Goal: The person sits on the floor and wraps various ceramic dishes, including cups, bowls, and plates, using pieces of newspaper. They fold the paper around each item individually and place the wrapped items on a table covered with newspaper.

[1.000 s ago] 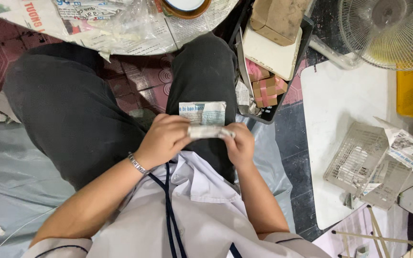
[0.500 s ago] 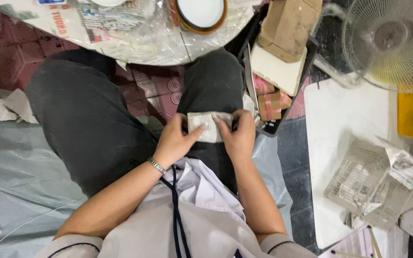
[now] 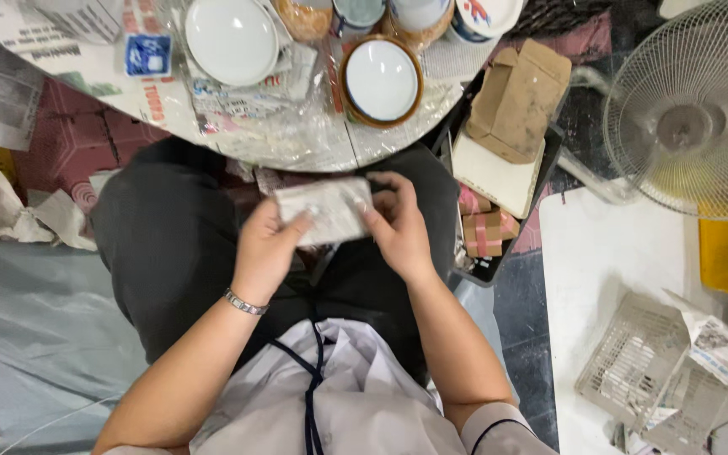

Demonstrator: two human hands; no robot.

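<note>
White shirt, black trousers, metal bracelet (image 3: 244,302)

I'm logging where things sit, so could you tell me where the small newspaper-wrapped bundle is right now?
In the head view, the newspaper-wrapped bundle sits centre frame, held between the left hand and right hand above the lap, just below the round table edge.

head cam | looks straight down | close over lap (image 3: 170,244) | single view

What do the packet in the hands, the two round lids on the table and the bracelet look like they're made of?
Packet: thin paper or soft film, it seems; pale, matte and creased between left hand and right hand.
Round lids: probably glossy plastic or metal, smooth white with soft reflections; one has a brown rim.
Bracelet: likely metal, with shiny silver links.
</note>
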